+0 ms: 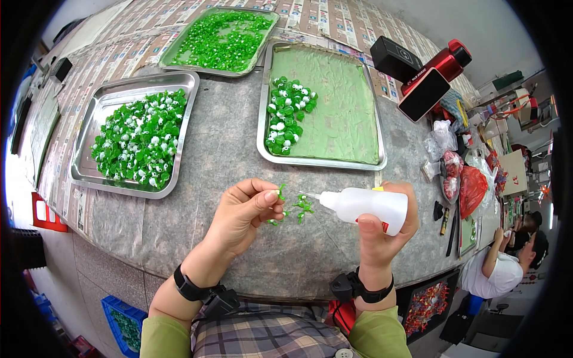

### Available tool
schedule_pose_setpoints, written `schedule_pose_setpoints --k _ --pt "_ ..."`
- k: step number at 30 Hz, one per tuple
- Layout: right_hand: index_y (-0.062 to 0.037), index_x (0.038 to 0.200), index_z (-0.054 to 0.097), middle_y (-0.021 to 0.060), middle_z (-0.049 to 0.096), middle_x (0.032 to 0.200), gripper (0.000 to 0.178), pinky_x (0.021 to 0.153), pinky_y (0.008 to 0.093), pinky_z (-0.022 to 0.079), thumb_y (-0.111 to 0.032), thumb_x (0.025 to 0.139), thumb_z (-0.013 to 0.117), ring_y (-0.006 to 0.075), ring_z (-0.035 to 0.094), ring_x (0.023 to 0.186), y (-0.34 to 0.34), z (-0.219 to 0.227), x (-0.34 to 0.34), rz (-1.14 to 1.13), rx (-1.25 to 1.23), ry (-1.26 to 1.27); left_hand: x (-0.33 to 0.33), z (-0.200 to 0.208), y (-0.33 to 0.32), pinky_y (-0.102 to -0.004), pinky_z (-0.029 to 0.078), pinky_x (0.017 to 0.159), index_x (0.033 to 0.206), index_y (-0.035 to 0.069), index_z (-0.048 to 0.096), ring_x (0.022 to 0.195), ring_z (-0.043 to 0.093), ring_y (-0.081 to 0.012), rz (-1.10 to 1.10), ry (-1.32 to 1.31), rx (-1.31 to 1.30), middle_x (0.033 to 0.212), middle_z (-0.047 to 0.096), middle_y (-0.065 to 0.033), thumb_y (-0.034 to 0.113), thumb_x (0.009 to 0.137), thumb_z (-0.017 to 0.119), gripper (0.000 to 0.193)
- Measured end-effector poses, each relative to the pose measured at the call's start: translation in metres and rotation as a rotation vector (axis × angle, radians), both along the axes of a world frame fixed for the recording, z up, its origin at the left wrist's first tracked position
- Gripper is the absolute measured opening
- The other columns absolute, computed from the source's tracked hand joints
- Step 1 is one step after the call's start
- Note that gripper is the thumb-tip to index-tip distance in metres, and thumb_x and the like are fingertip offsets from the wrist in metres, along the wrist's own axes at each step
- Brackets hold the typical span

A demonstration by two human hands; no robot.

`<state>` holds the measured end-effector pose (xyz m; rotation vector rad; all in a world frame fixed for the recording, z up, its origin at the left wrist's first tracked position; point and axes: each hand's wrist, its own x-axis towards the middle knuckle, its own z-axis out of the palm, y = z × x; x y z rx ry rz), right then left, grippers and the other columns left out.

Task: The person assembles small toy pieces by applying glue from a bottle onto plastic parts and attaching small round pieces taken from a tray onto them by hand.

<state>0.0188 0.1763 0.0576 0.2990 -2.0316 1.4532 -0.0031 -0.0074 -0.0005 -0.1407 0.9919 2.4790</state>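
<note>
Between thumb and fingertips, my left hand (pixel 248 209) pinches a small green plastic piece (pixel 282 190). My right hand (pixel 385 230) is wrapped round a white squeeze bottle (pixel 358 206), tipped sideways. Its thin nozzle (pixel 309 195) points left toward the green piece; whether it touches cannot be made out. Several more small green pieces (pixel 303 207) lie on the grey table cover just below the nozzle. Beyond my hands, a tray lined with green cloth (pixel 340 113) bears a cluster of green and white eyeball-like pieces (pixel 286 116) along its left side.
A metal tray (pixel 86 161) at the left holds a heap of green and white pieces. Farther back stands a tray of small green parts (pixel 224 42). A phone (pixel 424 94) leans by a red bottle (pixel 444 62) and a black box (pixel 394 58). Another person (pixel 498 268) sits at the right.
</note>
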Motion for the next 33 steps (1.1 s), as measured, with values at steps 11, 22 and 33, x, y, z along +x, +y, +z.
schedule_pose_setpoints --k 11,22,33 --pt "-0.0017 0.075 0.051 0.0048 0.051 0.068 0.035 0.047 0.0213 0.039 -0.023 0.059 0.074 0.0112 0.051 0.055 0.001 -0.001 0.003 0.026 0.004 -0.082 0.002 0.0 0.002 -0.0239 0.048 0.064 0.087 0.001 0.055 0.07 0.056 -0.0116 0.147 0.095 -0.109 0.076 0.058 -0.0057 0.006 0.074 0.058 0.014" --pt "-0.0008 0.09 0.045 0.0051 0.053 0.076 0.038 0.057 0.0233 0.046 -0.021 0.067 0.068 0.0125 0.055 0.065 0.022 0.007 0.001 -0.081 -0.397 -0.123 0.001 0.0 0.001 -0.0245 0.048 0.065 0.087 0.002 0.055 0.07 0.056 -0.0118 0.141 0.098 -0.106 0.077 0.058 -0.0057 0.006 0.075 0.057 0.013" --pt "0.0029 0.111 0.038 0.0098 0.053 0.098 0.043 0.076 0.023 0.04 -0.008 0.074 0.058 0.0123 0.05 0.087 0.14 -0.057 0.002 -0.236 -0.252 -0.465 0.0 0.0 0.001 -0.0253 0.047 0.065 0.088 0.002 0.055 0.07 0.055 -0.0112 0.145 0.053 -0.085 0.077 0.057 -0.0038 0.007 0.076 0.056 0.012"
